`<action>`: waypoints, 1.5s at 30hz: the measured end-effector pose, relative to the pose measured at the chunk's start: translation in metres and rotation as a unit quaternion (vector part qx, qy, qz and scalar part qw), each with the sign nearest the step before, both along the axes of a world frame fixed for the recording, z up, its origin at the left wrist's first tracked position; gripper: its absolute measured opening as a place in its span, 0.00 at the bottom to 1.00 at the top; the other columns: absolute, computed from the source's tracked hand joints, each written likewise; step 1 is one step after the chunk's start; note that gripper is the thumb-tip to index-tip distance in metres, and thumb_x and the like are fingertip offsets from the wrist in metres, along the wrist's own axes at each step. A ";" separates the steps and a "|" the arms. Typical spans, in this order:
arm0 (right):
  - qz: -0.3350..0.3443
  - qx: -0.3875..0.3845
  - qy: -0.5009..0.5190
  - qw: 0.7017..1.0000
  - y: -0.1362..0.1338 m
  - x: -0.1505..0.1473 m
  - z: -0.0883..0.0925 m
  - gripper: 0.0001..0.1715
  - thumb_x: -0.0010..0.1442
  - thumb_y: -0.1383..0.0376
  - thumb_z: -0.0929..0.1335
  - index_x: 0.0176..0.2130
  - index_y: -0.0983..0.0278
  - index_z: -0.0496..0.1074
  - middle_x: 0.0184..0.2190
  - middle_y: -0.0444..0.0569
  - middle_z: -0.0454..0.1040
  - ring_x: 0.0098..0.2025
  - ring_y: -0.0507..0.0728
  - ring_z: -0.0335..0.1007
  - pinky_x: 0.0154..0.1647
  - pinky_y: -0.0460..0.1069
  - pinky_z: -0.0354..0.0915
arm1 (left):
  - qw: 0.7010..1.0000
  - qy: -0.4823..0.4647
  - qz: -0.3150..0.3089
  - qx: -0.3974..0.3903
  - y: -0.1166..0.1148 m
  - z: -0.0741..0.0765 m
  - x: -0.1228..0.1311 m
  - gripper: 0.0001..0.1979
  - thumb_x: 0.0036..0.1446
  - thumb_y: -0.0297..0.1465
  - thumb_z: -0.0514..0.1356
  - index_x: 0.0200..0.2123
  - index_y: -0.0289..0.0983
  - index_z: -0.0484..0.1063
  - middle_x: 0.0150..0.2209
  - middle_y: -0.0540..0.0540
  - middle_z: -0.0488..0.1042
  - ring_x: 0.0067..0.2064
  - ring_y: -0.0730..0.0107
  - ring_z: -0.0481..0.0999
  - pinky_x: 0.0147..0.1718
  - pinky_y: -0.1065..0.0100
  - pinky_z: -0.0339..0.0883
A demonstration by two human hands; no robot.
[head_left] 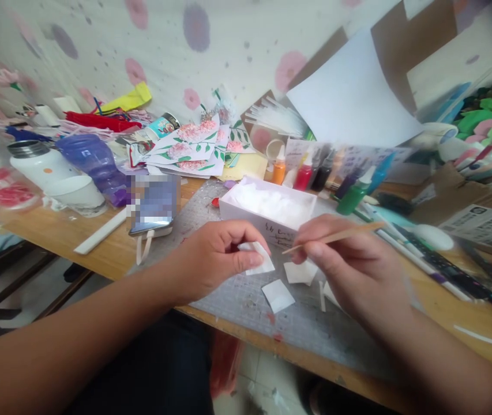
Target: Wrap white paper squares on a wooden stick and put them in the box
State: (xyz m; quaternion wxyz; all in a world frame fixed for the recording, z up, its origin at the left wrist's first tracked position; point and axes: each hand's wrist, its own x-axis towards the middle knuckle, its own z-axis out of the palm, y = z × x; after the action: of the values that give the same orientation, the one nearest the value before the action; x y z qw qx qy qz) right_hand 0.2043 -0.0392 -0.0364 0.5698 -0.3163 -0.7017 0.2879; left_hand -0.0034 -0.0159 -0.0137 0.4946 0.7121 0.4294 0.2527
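Observation:
Between the thumb and fingers of my left hand (pixel 232 253) is a small white paper piece (pixel 263 262), held above the grey mat (pixel 237 308). My right hand (pixel 345 259) pinches a thin wooden stick (pixel 349 231), its tip pointing left toward the paper without touching it. Another white square (pixel 278 296) lies on the mat below my hands, and more white pieces (pixel 300 272) lie beside my right hand, which partly covers them. Just behind my hands stands a white box (pixel 246 212) filled with fluffy white material (pixel 263 196).
Paint bottles (pixel 304 173) stand behind the box. A phone (pixel 153 204) with a cable, a white cup (pixel 77 193) and a metal-necked bottle (pixel 33 164) are at left. Pens (pixel 427 262) and a cardboard box (pixel 466 213) lie right. Flower-painted papers (pixel 194 147) are at the back.

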 end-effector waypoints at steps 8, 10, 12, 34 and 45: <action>0.045 0.035 0.047 0.997 -0.007 -0.003 0.003 0.13 0.56 0.76 0.69 0.38 0.59 0.76 0.31 0.49 0.80 0.36 0.58 0.75 0.37 0.56 0.71 | 0.990 -0.101 -0.029 -0.091 0.002 -0.005 0.003 0.04 0.54 0.30 0.61 0.30 0.36 0.72 0.26 0.51 0.72 0.31 0.73 0.67 0.31 0.69 0.58; 0.041 0.039 0.058 0.997 -0.007 -0.003 0.004 0.14 0.56 0.76 0.69 0.39 0.59 0.76 0.32 0.48 0.80 0.37 0.58 0.75 0.38 0.55 0.71 | 0.988 -0.109 -0.037 -0.105 0.002 -0.005 0.005 0.04 0.54 0.30 0.61 0.30 0.36 0.72 0.28 0.50 0.74 0.32 0.72 0.68 0.33 0.69 0.59; 0.037 0.050 0.056 0.997 -0.007 -0.003 0.004 0.15 0.56 0.77 0.69 0.39 0.59 0.76 0.31 0.47 0.79 0.38 0.57 0.75 0.38 0.54 0.72 | 0.985 -0.113 -0.040 -0.122 0.001 -0.004 0.006 0.04 0.53 0.30 0.62 0.29 0.35 0.72 0.28 0.49 0.75 0.32 0.73 0.69 0.33 0.69 0.60; 0.042 0.061 -0.027 0.997 -0.007 -0.003 0.007 0.07 0.58 0.73 0.69 0.37 0.62 0.75 0.32 0.49 0.79 0.37 0.55 0.76 0.37 0.51 0.73 | 0.978 -0.102 -0.052 -0.177 0.001 0.002 0.013 0.03 0.50 0.26 0.63 0.28 0.35 0.71 0.23 0.55 0.71 0.26 0.79 0.67 0.26 0.75 0.58; 0.024 0.064 -0.021 0.997 -0.006 -0.003 0.004 0.09 0.58 0.73 0.69 0.37 0.60 0.75 0.31 0.46 0.78 0.35 0.54 0.75 0.37 0.51 0.72 | 0.980 -0.145 -0.038 -0.129 0.002 -0.006 0.012 0.11 0.51 0.27 0.65 0.32 0.37 0.62 0.24 0.56 0.67 0.27 0.79 0.65 0.27 0.75 0.58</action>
State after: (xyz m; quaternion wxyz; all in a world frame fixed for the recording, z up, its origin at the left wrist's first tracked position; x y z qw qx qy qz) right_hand 0.2008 -0.0453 -0.0319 0.5672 -0.2683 -0.7376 0.2495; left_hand 0.0082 -0.0138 -0.0196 0.6484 0.6139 0.3547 0.2773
